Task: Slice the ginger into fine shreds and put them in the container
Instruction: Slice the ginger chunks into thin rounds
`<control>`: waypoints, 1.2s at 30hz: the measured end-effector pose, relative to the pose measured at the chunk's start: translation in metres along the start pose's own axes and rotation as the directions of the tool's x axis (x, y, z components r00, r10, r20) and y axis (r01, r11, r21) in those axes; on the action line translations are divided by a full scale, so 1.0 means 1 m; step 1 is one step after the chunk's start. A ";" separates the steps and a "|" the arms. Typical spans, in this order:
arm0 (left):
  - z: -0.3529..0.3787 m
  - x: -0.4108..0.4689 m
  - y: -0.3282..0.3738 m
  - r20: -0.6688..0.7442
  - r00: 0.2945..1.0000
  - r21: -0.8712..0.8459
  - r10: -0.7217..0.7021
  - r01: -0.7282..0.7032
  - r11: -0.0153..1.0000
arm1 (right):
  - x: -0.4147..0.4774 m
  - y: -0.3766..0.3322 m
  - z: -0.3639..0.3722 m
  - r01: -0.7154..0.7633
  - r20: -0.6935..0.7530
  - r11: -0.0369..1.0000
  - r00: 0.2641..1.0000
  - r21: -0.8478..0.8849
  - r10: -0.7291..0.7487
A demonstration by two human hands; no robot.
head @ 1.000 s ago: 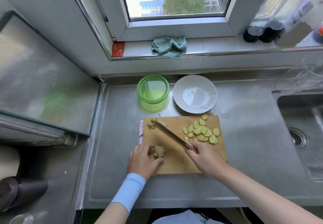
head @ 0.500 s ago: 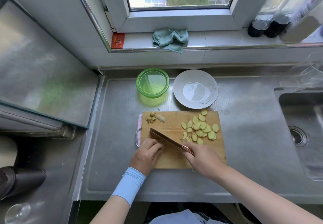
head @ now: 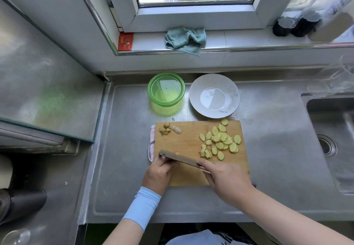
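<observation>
Slicing stage; shredding not begun. Right hand fingers wrap cleaver handle. Left hand fingers curled against blade, hold hidden. Ginger slices heaped on cutting board, right half. Green container beyond board, apart. Next, likely: stack slices, cut thin strips.

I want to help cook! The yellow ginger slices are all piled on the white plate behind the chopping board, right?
Not quite. The ginger slices are piled on the wooden chopping board itself, not on the white plate. The plate does sit behind the board, as you said. The head view shows this.
</observation>
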State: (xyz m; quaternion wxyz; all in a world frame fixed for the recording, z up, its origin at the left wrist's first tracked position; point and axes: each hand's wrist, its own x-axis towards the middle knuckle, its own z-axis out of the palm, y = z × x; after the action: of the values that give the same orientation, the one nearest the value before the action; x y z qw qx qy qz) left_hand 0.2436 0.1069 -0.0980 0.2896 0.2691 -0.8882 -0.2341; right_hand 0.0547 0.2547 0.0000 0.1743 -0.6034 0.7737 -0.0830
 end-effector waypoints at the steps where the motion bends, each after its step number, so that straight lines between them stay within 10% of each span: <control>1: 0.000 0.000 0.000 -0.005 1.000 -0.005 -0.009 0.009 1.000 | 0.000 -0.001 -0.001 -0.004 0.002 1.000 1.000 -0.006 0.004; 36: -0.004 -0.002 0.002 -0.001 0.999 -0.071 -0.051 0.051 0.996 | 0.018 -0.002 -0.021 -0.061 0.251 0.998 0.966 0.022 0.054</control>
State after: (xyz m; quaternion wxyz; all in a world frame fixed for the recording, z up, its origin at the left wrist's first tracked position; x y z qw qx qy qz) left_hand 0.2468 0.1088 -0.0946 0.2940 0.2817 -0.8718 -0.2722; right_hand 0.0446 0.2356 0.0172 0.2818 -0.5837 0.7614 -0.0127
